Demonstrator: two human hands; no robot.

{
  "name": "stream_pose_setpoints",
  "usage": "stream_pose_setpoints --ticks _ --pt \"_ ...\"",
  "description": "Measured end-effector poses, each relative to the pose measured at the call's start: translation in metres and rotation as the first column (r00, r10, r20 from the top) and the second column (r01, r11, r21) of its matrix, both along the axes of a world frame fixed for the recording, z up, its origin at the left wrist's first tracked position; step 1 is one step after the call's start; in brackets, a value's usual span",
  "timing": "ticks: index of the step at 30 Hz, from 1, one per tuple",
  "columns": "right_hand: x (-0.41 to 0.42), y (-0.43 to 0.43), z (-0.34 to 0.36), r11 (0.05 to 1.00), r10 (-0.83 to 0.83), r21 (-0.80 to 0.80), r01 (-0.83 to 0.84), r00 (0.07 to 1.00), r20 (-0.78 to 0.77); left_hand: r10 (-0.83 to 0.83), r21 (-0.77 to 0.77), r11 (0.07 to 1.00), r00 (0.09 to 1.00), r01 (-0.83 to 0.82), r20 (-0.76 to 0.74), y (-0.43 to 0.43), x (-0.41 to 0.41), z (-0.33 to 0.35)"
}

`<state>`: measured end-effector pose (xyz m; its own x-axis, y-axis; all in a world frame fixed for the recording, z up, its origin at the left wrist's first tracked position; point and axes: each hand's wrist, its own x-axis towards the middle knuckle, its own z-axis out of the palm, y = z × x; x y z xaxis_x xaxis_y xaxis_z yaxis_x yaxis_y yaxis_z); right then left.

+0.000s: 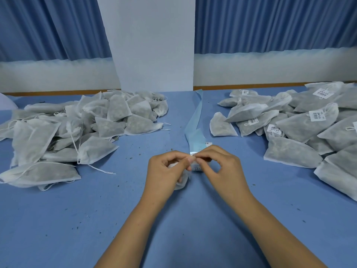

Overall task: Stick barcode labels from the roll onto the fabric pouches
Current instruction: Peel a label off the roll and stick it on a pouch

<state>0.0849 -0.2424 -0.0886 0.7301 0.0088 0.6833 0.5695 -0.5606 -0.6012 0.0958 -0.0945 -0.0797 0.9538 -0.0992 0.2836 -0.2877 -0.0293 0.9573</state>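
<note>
Both forearms reach in from the near edge and converge at the middle of the blue surface (116,219), wrists raised and fingers curled. The left hand (165,169) has its grip closed around a white fabric pouch (182,183), which bulges out below the palm, and its thumb and forefinger meet the fingertips of the right hand (224,165). The right hand's grip pinches the near end of the pale blue backing strip (194,128) where it folds over. Its other fingers arch loosely above the surface. Whether the pinch also takes the label itself cannot be told. On the left a heap of unlabelled pouches (81,128) with loose drawstrings spreads toward the far edge. On the right lies a heap of labelled pouches (301,124). Between the heaps runs an open lane, and bare surface dotted with dark specks stretches around the wrists to the near edge. The backing strip lies along that lane, running from the white pillar (154,45) at the back to the fingertips. A barcode label (197,168) shows just under the right fingertips, beside the held pouch. Blue curtains (48,26) hang behind.
</note>
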Motion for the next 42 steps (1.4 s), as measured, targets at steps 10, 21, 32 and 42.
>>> stream_pose_setpoints --ticks 10,21,32,42 --pt "-0.001 0.0 -0.002 0.999 -0.036 -0.004 0.037 0.988 0.15 -0.026 0.052 0.998 0.995 0.021 0.097 0.001 -0.001 -0.003" --pt "0.007 -0.013 0.002 0.961 -0.06 0.258 0.1 0.986 -0.159 0.031 0.083 0.996 0.989 -0.043 0.146 0.009 0.005 -0.001" --pt "0.004 -0.015 0.007 0.912 -0.092 0.386 0.139 0.986 -0.138 0.094 0.279 0.951 0.985 -0.132 0.144 0.026 0.011 0.001" --pt "-0.015 0.02 -0.002 0.977 0.192 -0.108 -0.182 0.977 0.097 0.322 -0.164 0.928 0.941 -0.335 -0.1 0.026 0.014 0.01"
